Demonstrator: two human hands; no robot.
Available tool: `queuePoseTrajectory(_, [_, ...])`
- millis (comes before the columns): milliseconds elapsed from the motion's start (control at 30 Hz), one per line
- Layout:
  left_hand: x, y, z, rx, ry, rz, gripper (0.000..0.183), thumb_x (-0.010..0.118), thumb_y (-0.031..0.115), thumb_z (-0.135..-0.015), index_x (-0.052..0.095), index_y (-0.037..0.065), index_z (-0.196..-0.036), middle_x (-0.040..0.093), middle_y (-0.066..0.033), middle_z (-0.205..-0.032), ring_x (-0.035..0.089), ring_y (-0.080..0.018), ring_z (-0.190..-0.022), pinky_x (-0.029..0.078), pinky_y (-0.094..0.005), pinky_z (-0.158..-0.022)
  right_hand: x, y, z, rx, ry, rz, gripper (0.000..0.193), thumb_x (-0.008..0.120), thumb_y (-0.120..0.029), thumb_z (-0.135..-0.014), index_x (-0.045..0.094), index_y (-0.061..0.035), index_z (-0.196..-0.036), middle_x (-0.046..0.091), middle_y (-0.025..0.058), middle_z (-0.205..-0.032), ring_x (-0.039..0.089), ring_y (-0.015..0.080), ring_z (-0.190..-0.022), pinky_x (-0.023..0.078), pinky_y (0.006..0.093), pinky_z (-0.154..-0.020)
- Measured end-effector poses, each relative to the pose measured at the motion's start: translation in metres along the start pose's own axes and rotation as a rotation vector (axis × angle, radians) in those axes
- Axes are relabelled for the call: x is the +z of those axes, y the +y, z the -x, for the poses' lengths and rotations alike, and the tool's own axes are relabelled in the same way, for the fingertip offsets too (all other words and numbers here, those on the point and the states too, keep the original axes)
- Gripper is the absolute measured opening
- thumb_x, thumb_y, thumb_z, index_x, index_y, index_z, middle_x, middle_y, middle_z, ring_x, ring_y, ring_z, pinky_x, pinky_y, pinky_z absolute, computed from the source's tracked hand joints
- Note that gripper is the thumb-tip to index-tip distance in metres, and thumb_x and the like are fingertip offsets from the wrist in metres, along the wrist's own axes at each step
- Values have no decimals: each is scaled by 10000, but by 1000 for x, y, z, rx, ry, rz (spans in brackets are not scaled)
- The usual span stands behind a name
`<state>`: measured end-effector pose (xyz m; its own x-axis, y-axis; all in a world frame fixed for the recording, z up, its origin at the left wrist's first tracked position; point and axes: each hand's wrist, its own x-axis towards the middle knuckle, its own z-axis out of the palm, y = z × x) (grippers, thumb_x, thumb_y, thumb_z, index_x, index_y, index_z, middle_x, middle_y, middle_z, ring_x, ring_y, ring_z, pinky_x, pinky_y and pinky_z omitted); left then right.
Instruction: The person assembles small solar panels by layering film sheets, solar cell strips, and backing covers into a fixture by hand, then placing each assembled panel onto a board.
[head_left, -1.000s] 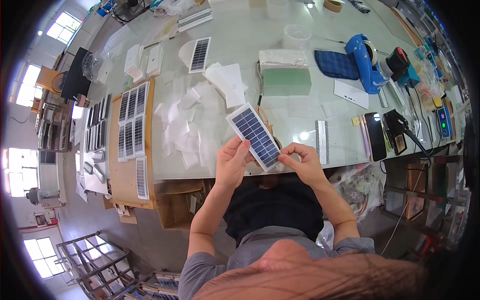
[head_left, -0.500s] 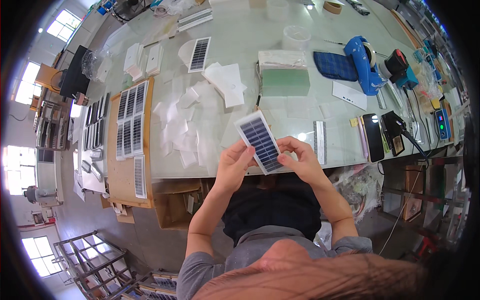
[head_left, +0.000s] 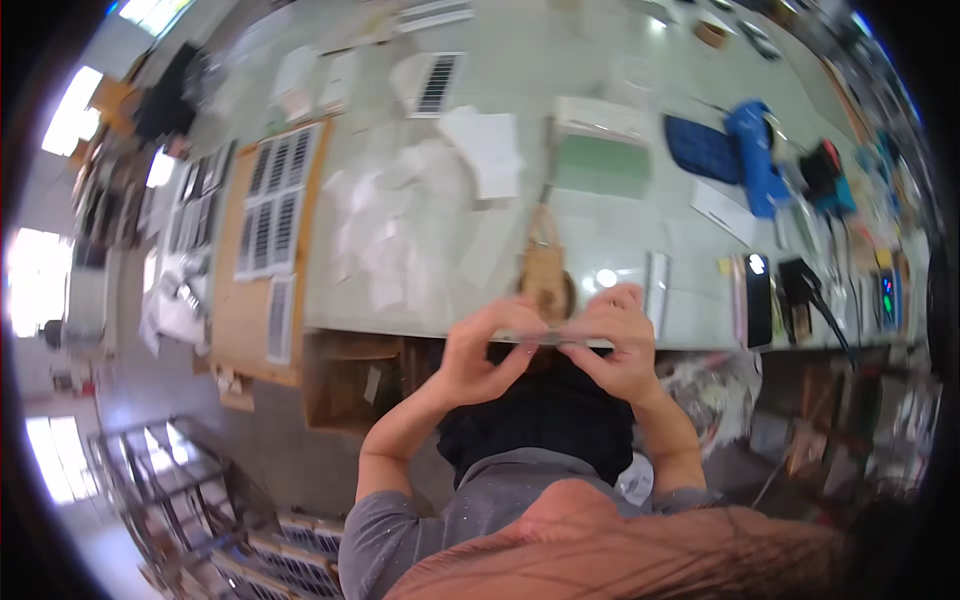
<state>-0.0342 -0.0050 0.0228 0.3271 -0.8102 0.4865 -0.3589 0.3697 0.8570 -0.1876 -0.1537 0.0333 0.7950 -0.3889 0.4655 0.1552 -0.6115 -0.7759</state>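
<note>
Just over the table's front edge, my left hand (head_left: 487, 352) and my right hand (head_left: 618, 342) pinch a small solar panel (head_left: 550, 338) between thumbs and fingers, one hand at each end. The panel is turned edge-on, so its face is hidden and it shows as a thin blurred strip. Beyond it, a tan, wooden-looking object (head_left: 543, 268) lies on the table, with a dark round part at its near end; its kind is unclear. Farther off sits a green block (head_left: 602, 165). Another small solar panel (head_left: 436, 85) lies near white sheets (head_left: 495, 155).
On the left, a wooden board (head_left: 255, 330) carries several small solar panels. Clear film pieces (head_left: 390, 230) are strewn beside it. To the right are a blue tape dispenser (head_left: 757, 160), a dark blue cloth (head_left: 698, 148), a phone (head_left: 757, 300) and a steel ruler (head_left: 656, 290).
The solar panel has tipped from face-up to edge-on, with both hands now at its ends. The tan object behind it has come into sight. The whole view has shifted and blurred.
</note>
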Motion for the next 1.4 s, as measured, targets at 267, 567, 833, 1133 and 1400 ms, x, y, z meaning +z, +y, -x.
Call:
queuePoseTrajectory(267, [-117, 4, 66, -714, 579, -75, 267, 508, 10, -958, 545, 38, -1221, 628, -3, -1012, 576, -90, -953, 464, -244, -844, 4, 20, 30, 318, 62, -301, 354, 708, -59, -800, 616, -23, -1141, 665, 28, -834, 568, 152, -810, 435, 309, -846])
queuePoseTrajectory(567, [-298, -18, 149, -872, 625, -706, 282, 526, 126, -939, 650, -17, -1148, 679, -151, -1009, 648, -215, -890, 502, -341, -818, 27, 17, 7, 269, -141, -378, 281, 702, -93, -836, 629, -18, -1097, 654, 39, -832, 574, 121, -759, 469, 258, -742])
queuePoseTrajectory(833, [-260, -29, 119, -887, 443, -1220, 757, 637, 422, -813, 404, 22, -1413, 589, -250, -1239, 571, -402, -1141, 438, -436, -991, 21, 16, 11, 310, -126, -287, 284, 708, -161, -841, 637, -36, -1086, 667, 6, -825, 561, 95, -748, 389, 262, -739])
queuePoseTrajectory(1133, [-257, -24, 119, -960, 287, -1285, 707, 588, 377, -845, 368, 56, -1434, 642, -238, -1143, 610, -411, -1064, 479, -468, -925, 19, 18, 16, 296, -117, -326, 281, 706, -173, -842, 638, -38, -1079, 666, -2, -808, 549, 91, -730, 377, 257, -718])
queuePoseTrajectory(1400, [-226, -12, 90, -379, 451, -1441, 672, 673, 262, -845, 388, 75, -1425, 423, -196, -1450, 486, -396, -1255, 407, -489, -1021, 7, 11, 18, 257, -139, -290, 274, 684, -173, -883, 635, -47, -1121, 665, 7, -867, 532, 81, -801, 371, 254, -746])
